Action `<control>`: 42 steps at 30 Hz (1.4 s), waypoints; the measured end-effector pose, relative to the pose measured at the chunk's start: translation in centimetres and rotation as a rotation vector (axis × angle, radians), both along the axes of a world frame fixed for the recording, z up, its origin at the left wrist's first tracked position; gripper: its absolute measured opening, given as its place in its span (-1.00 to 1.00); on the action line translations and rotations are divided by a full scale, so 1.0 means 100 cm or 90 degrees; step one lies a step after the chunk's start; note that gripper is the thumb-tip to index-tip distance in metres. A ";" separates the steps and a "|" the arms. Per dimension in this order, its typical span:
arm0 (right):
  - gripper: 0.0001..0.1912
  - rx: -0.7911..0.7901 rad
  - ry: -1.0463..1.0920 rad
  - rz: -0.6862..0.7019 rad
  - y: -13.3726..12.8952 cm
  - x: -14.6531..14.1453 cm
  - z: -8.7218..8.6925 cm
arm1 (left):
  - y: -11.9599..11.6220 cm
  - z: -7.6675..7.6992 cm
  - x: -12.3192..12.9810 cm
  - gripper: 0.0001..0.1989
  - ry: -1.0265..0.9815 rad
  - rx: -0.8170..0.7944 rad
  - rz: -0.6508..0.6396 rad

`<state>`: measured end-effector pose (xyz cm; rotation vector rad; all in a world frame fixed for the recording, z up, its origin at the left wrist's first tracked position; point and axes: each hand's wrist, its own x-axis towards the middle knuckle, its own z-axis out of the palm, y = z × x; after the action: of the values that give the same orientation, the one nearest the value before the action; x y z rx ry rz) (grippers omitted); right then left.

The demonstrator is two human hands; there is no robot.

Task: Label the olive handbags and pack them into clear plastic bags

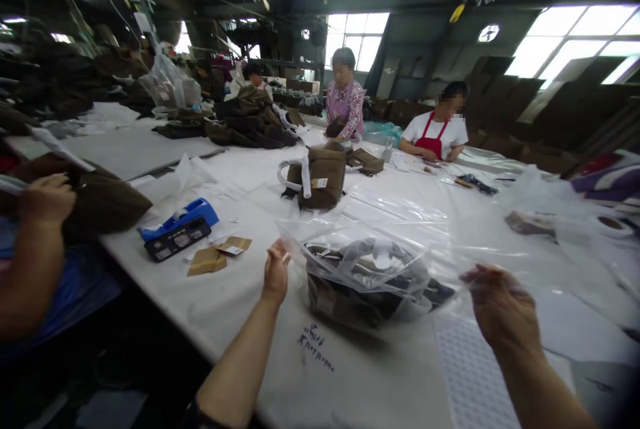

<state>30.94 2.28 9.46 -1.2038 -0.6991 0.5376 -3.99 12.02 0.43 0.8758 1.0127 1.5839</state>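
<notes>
Clock read from the dark bag (350,306), you at 6 o'clock. The bag sits on the counter (280,376) right in front of you, loosely enveloped in a clear plastic bag (400,286). Pale looped handle shows through the film at the bag's 12 o'clock.

Your left hand (277,272) is at 9 o'clock, fingers pinching the near-left edge of the plastic. Your right hand (503,302) is at 3 o'clock, slightly blurred, fingertips bunched on the plastic's right edge. Between your two hands the film spreads across the bag; neither hand touches the bag itself.

Around you: handwritten marks (316,349) on the counter at 7 o'clock, just beside the bag. Patterned white sheet (473,372) at 4, below your right hand. Brown cards (213,260) between 9 and 10, blue-and-black tape dispenser (177,232) near them, farther out.

Upright brown bag (325,182) at 11, tag on its front, white wrapping on its handle. Heap of dark bags (250,122) beyond it, also toward 11. Flat clear plastic (405,212) at 12 to 1. White roll (613,224) well apart, between 2 and 3.

Co-workers: floral sleeves (356,106) at 12, red apron (434,139) at 1. A neighbour's hand (47,199) lies far out between 9 and 10, against another brown bag (113,201).
</notes>
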 end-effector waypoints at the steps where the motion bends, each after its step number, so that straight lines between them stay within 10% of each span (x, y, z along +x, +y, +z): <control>1: -0.59 0.010 0.017 0.004 -0.001 0.000 -0.001 | 0.002 0.019 -0.008 -0.15 -0.004 0.052 -0.040; 6: -0.65 0.058 0.100 0.004 0.002 0.005 0.004 | 0.023 0.106 -0.014 -0.53 0.078 0.217 -0.167; 10: -0.71 0.153 0.111 -0.125 -0.004 0.034 0.026 | 0.037 0.138 -0.003 -0.74 -0.039 0.224 -0.153; 16: -0.77 0.272 -0.423 -0.182 -0.033 0.008 0.082 | 0.024 0.134 0.001 -0.76 -0.063 0.208 -0.184; 18: -0.94 0.142 -0.691 -0.009 -0.025 -0.027 0.103 | 0.020 0.130 0.002 -0.75 -0.073 0.210 -0.172; 22: -0.62 -0.242 -0.997 0.262 0.026 -0.085 0.129 | 0.016 0.127 0.004 -0.78 -0.088 0.243 -0.160; 26: -0.62 -0.374 -1.109 0.398 0.065 -0.107 0.127 | 0.016 0.128 0.002 -0.77 -0.104 0.245 -0.157; 33: -0.76 -0.269 -1.225 0.286 0.053 -0.117 0.106 | 0.017 0.122 -0.014 -0.66 -0.011 0.241 -0.148; 37: -0.81 -0.268 -1.203 0.320 0.052 -0.094 0.112 | 0.023 0.119 -0.020 -0.76 0.083 0.248 -0.108; 42: -0.67 -0.275 -1.167 0.364 0.030 0.022 0.148 | 0.028 0.129 -0.018 -0.75 -0.016 0.211 -0.044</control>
<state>33.10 5.24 24.29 -1.7266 -2.6176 -0.1687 -5.82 14.86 13.30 1.0988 0.7035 1.7261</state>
